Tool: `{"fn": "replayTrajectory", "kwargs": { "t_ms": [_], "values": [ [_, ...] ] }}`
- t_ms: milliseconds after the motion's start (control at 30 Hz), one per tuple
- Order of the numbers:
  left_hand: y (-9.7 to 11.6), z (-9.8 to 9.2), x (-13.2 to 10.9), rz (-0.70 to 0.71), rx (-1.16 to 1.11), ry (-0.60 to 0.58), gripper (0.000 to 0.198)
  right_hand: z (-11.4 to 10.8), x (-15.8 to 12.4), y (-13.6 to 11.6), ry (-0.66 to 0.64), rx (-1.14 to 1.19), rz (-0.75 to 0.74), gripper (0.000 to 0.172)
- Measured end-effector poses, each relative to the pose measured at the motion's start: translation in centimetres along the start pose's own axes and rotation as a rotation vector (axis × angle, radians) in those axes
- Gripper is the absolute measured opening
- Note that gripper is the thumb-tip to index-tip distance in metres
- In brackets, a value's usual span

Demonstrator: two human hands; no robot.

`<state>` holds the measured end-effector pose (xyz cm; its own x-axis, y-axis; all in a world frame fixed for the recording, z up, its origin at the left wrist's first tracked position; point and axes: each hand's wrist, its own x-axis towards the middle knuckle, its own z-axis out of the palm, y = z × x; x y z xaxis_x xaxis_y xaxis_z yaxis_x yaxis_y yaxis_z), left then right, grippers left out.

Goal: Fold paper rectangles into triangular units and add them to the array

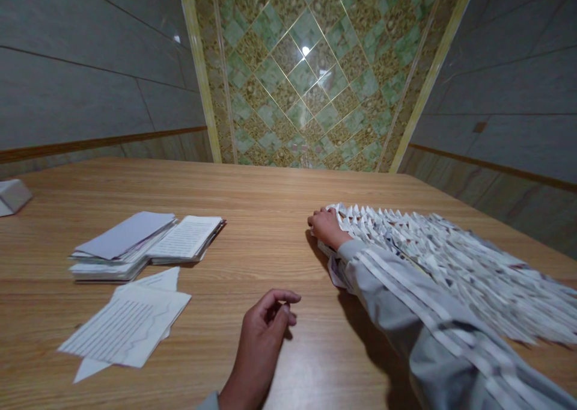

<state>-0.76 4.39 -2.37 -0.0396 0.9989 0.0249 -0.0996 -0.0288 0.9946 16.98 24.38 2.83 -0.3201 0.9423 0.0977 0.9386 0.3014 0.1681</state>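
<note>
While the right grip (329, 228) curls over its end, how will that folded paper chain (442, 266) at three o'clock handle?

Light, soft, easily crushed; take it by the end. Any pinch is unclear. The left grip (265, 323), half-curled, holds nothing visible at six o'clock above the worktop (270, 217).

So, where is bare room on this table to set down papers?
Bare wood lies between the open booklet and the folded paper strips, ahead of your left hand. Crowded: the right side, under your right hand, and the left, with loose sheets.
</note>
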Motion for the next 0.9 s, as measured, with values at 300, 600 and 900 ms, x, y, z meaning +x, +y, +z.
{"fn": "replayTrajectory", "kwargs": {
  "t_ms": [300, 600, 900],
  "values": [
    [0.4, 0.0, -0.2, 0.012, 0.006, -0.003, 0.021, -1.3, -0.9, 0.2, 0.028, 0.079, -0.030, 0.032],
    [0.8, 0.3, -1.2, 0.039, 0.020, -0.021, 0.020, -4.9, -12.1, -2.8, 0.153, 0.398, -0.240, 0.014],
    [9.9, -6.8, 4.5, 0.449, 0.570, 0.147, 0.037, 0.4, -24.5, -7.0, 0.226, 0.944, -0.295, 0.014]
  ]
}}
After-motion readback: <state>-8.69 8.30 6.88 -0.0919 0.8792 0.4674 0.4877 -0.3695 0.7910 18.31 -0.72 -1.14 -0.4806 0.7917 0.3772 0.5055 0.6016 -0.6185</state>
